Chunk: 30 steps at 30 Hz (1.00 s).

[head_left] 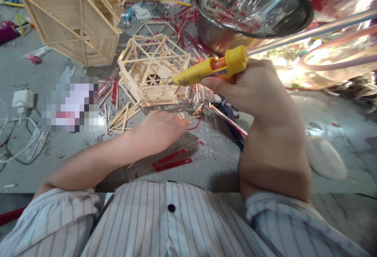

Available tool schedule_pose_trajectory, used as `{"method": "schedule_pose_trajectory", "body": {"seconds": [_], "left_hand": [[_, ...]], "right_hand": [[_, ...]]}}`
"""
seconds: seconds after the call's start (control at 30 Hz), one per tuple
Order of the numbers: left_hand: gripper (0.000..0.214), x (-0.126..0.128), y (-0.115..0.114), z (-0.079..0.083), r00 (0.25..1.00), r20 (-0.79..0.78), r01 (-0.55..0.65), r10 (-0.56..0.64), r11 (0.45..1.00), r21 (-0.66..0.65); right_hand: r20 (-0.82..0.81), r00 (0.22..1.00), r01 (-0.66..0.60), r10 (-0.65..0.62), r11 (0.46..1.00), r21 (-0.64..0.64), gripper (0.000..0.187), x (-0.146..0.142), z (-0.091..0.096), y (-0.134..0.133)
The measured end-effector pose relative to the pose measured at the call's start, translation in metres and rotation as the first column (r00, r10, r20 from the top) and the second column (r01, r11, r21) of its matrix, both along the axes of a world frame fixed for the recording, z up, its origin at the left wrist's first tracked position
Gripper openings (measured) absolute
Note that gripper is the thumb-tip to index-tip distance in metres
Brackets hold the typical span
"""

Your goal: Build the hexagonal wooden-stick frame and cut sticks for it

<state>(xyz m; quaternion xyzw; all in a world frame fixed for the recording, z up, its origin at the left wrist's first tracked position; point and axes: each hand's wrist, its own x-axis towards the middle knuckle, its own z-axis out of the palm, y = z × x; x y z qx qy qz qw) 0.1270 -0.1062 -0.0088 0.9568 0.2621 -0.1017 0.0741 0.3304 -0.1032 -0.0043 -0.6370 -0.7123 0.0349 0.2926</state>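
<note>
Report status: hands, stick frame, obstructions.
Right hand gripping yellow glue gun, pointed at stick frame. Left hand: hold unclear. Loose sticks lie along frame's near side.

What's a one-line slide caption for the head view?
Yellow hot-glue gun in the right grip, nozzle pointed toward a wooden-stick lattice frame; steel bowl beyond.

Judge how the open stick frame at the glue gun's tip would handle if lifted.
The open stick frame is probably light for its size, being mostly gaps. Its diagonal bracing suggests fair stiffness, yet it looks slender enough to snap if squeezed.
</note>
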Motion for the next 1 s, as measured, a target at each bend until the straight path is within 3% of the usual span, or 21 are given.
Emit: {"method": "schedule_pose_trajectory", "body": {"seconds": [0.17,0.6,0.77,1.0], "left_hand": [[0.027,-0.0007,0.0003,0.0009,1.0,0.019,0.014,-0.014,1.0,0.015],[0.019,-0.0026,0.0039,-0.0056,1.0,0.011,0.028,-0.029,0.998,0.062],[0.021,-0.0044,0.0043,-0.0044,0.999,0.005,0.045,-0.046,0.997,0.069],[0.021,-0.004,0.0041,0.0001,0.999,-0.023,0.044,-0.042,0.996,0.078]], "right_hand": [[0.029,0.999,-0.023,0.023,0.999,0.023,0.071,0.0014,0.0,-0.0001],[0.141,0.99,0.041,-0.032,0.997,-0.062,0.051,0.0031,0.0031,-0.0017],[0.149,0.989,0.005,0.007,0.997,-0.078,0.051,0.0044,0.0063,-0.0038],[0.165,0.984,0.08,-0.068,0.995,-0.065,0.051,0.0041,0.009,-0.005]]}}
